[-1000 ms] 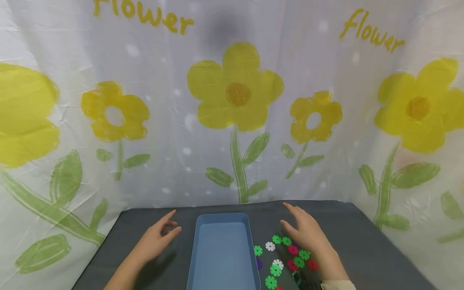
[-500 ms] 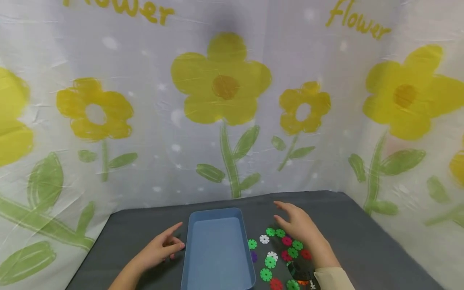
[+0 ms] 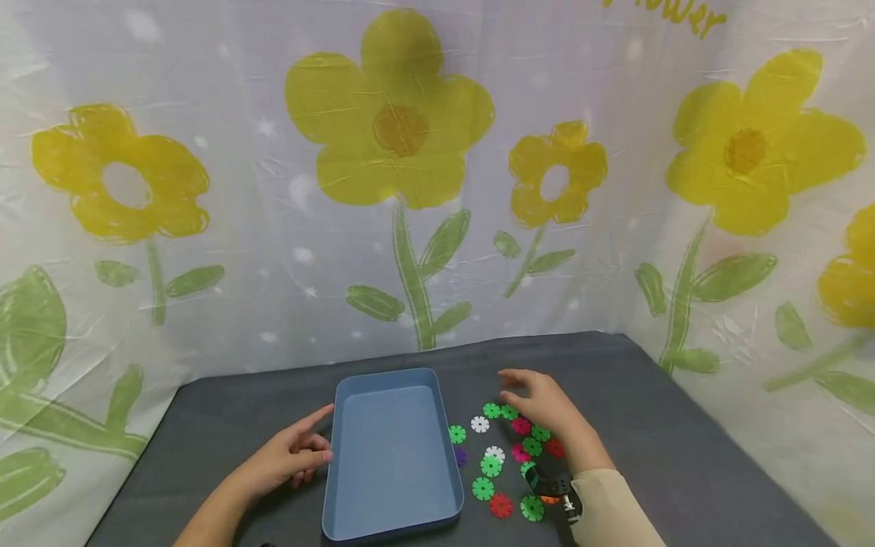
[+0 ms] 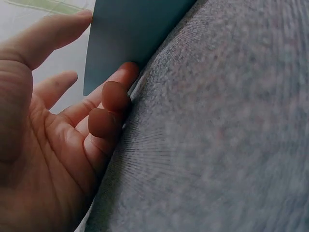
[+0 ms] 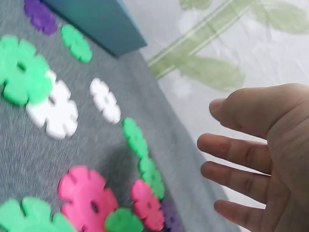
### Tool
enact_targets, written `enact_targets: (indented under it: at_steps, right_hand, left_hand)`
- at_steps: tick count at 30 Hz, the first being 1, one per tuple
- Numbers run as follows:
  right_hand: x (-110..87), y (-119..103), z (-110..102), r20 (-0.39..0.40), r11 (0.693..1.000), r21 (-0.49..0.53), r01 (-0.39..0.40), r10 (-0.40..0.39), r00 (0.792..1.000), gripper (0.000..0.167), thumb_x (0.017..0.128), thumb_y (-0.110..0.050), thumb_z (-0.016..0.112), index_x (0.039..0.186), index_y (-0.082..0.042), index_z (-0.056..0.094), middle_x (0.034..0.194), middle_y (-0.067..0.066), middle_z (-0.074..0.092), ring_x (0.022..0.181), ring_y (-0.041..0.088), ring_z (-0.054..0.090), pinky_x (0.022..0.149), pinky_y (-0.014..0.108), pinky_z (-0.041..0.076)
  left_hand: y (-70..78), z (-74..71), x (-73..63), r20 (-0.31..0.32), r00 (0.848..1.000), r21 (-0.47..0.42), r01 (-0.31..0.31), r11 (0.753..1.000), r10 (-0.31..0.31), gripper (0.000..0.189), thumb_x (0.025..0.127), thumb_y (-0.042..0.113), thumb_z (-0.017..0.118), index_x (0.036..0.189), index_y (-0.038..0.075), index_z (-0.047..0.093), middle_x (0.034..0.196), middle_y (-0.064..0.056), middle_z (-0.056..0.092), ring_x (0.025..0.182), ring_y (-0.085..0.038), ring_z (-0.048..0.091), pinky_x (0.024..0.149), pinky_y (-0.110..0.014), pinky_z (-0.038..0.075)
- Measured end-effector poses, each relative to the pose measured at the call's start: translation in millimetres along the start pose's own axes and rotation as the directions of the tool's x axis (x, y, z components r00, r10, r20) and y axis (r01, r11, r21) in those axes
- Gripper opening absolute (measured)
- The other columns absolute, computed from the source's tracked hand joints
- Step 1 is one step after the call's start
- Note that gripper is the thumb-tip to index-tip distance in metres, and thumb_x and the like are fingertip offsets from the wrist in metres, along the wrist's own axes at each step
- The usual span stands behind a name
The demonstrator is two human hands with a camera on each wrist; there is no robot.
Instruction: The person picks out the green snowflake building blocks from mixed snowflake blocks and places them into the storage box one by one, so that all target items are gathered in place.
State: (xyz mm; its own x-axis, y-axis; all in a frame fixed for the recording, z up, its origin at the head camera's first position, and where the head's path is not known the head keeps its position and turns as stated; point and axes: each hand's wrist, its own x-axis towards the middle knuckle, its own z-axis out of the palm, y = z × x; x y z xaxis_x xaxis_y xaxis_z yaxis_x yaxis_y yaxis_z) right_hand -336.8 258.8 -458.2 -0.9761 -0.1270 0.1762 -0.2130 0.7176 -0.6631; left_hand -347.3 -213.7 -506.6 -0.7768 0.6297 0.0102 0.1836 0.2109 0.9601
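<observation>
A blue rectangular tray (image 3: 393, 456) lies on the dark cloth in the middle of the head view. My left hand (image 3: 283, 456) is at its left side, with the index fingertip and thumb tip right at the wall. In the left wrist view, the fingers (image 4: 116, 96) bend loosely beside the tray's side wall (image 4: 120, 38), low over the cloth. My right hand (image 3: 547, 403) hovers with relaxed fingers and nothing in them, over the far end of a scatter of notched plastic discs: green (image 3: 491, 465), white (image 3: 480, 424), red (image 3: 500, 505), pink (image 3: 521, 425) and purple (image 3: 461, 456).
The discs spread along the tray's right side, some overlapping. A dark grey cloth (image 3: 670, 471) covers the table. Behind it hangs a pale curtain (image 3: 321, 251) painted with yellow flowers. A black strap (image 3: 550, 482) sits at the right wrist.
My left hand has moved right, up to the tray's left wall. My right hand stays raised above the discs. The head view has tilted down and turned right.
</observation>
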Motion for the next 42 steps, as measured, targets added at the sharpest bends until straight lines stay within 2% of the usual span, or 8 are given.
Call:
enact_targets:
  at_steps: [5,10,16,21,27,34,38,42]
  right_hand:
    - [-0.1,7.6,8.3,0.049,0.999,-0.033,-0.023,0.024,0.998,0.039,0.096,-0.012,0.074,0.134,-0.005,0.067,0.124,0.008,0.068,0.122,0.035,0.060,0.097,0.054,0.049]
    - [0.2,10.6,15.0,0.103,0.989,-0.133,0.061,-0.048,0.994,0.043,0.090,-0.013,0.080,0.130,-0.001,0.069,0.118,0.010,0.068,0.115,0.037,0.061,0.094,0.054,0.051]
    - [7.1,14.8,29.0,0.075,0.953,-0.298,0.047,-0.025,0.997,0.036,0.092,-0.026,0.080,0.125,-0.014,0.075,0.113,0.003,0.058,0.110,0.031,0.052,0.087,0.050,0.047]
    - [10.2,18.2,33.8,0.032,0.939,-0.335,0.072,-0.065,0.997,0.027,0.093,-0.025,0.079,0.117,-0.014,0.078,0.109,0.003,0.061,0.109,0.032,0.053,0.089,0.052,0.046]
    - [2.2,19.1,21.4,0.015,0.911,-0.404,0.087,-0.089,0.996,0.025,0.091,-0.026,0.080,0.111,-0.013,0.078,0.105,0.001,0.066,0.111,0.032,0.056,0.098,0.057,0.042]
    - [-7.1,2.1,-1.7,-0.016,0.924,-0.365,0.117,-0.132,0.991,0.025,0.091,-0.021,0.080,0.113,-0.009,0.077,0.102,0.003,0.070,0.103,0.030,0.060,0.098,0.059,0.042]
    - [-10.8,-12.9,-10.6,-0.047,0.909,-0.379,0.174,-0.207,0.977,0.025,0.090,-0.021,0.080,0.113,-0.011,0.077,0.102,0.001,0.069,0.102,0.029,0.061,0.096,0.058,0.044]
    - [-15.0,-30.2,-16.6,-0.073,0.899,-0.373,0.231,-0.277,0.958,0.024,0.089,-0.020,0.080,0.112,-0.012,0.077,0.098,-0.003,0.067,0.100,0.027,0.061,0.095,0.057,0.044]
  left_hand:
    - [-2.6,2.0,-3.7,0.013,1.000,-0.021,-0.005,1.000,0.006,0.076,0.104,0.010,0.062,0.163,-0.001,0.015,0.112,-0.021,0.064,0.063,-0.012,0.055,0.054,-0.030,0.050]
    - [-3.0,1.9,-2.0,0.017,1.000,-0.010,-0.008,1.000,0.008,0.074,0.103,0.011,0.062,0.162,-0.002,0.019,0.113,-0.020,0.063,0.062,-0.013,0.055,0.054,-0.032,0.051]
    - [4.0,-1.5,4.6,0.001,1.000,0.033,-0.018,0.999,0.018,0.075,0.103,0.014,0.065,0.162,-0.001,0.022,0.112,-0.019,0.064,0.064,-0.017,0.057,0.055,-0.037,0.053]
    - [7.1,-2.2,9.2,-0.020,1.000,0.029,-0.005,1.000,0.005,0.075,0.101,0.014,0.067,0.162,0.001,0.024,0.109,-0.017,0.064,0.062,-0.016,0.055,0.054,-0.036,0.052]
    - [6.6,8.7,15.3,0.001,1.000,0.010,-0.002,1.000,0.002,0.077,0.100,0.015,0.069,0.162,0.001,0.024,0.111,-0.018,0.064,0.063,-0.017,0.054,0.056,-0.035,0.052]
    - [8.4,22.9,19.9,0.005,1.000,-0.003,0.017,1.000,-0.017,0.079,0.099,0.016,0.071,0.162,0.003,0.026,0.112,-0.015,0.064,0.062,-0.016,0.053,0.056,-0.034,0.051]
    - [11.8,29.0,20.7,-0.003,1.000,0.004,0.022,1.000,-0.022,0.078,0.099,0.017,0.071,0.162,0.002,0.027,0.111,-0.014,0.064,0.062,-0.017,0.054,0.056,-0.035,0.052]
    - [14.1,32.7,20.8,-0.022,1.000,0.027,0.022,0.999,-0.021,0.078,0.098,0.017,0.072,0.161,0.003,0.029,0.119,-0.020,0.062,0.062,-0.019,0.054,0.055,-0.036,0.052]
